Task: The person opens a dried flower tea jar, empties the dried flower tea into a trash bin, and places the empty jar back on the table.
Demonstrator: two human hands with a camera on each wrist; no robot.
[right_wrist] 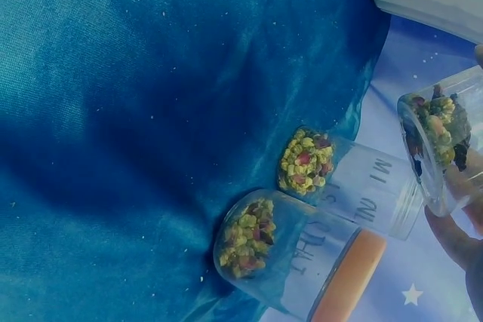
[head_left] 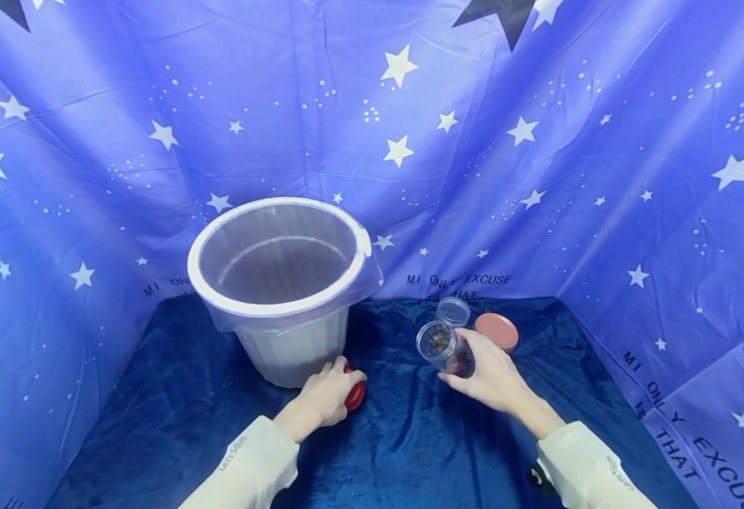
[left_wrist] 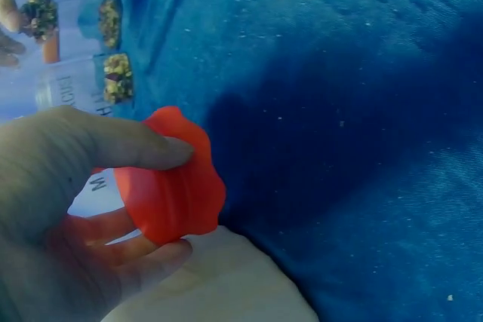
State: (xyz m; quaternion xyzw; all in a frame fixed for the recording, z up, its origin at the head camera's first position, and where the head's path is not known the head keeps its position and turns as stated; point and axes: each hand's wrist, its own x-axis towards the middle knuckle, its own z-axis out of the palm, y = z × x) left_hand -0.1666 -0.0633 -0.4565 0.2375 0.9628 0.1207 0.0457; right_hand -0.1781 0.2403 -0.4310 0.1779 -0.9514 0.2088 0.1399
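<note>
Down on the dark blue velvet cloth (head_left: 174, 417), the left hand (head_left: 322, 397) grips a red lid (head_left: 354, 396) with a wavy edge; in the left wrist view its thumb (left_wrist: 113, 145) lies curled over the top of the lid (left_wrist: 177, 179) and the fingers curl beneath it. This hand sits right at the foot of the white bucket (head_left: 282, 283), which stands toward the cloth's rear left part and is lined with a clear plastic bag. Whether the lid rests on the cloth or is held just above it cannot be told.

Meanwhile the right hand (head_left: 489, 375) holds an open clear jar (head_left: 444, 348) near the middle of the cloth, fingers wrapped round its body. The jar is tilted, its mouth turned toward the bucket, and holds a mix of dried pieces, yellowish and dark red in the right wrist view (right_wrist: 438, 130).

Just behind that hand, toward the rear edge, stand two more clear jars: one open (head_left: 453, 311), the other capped with a pink lid (head_left: 497, 331). Both show the same dried mix at the bottom. A blue star-printed sheet (head_left: 537, 177) hangs round the rear and sides.
</note>
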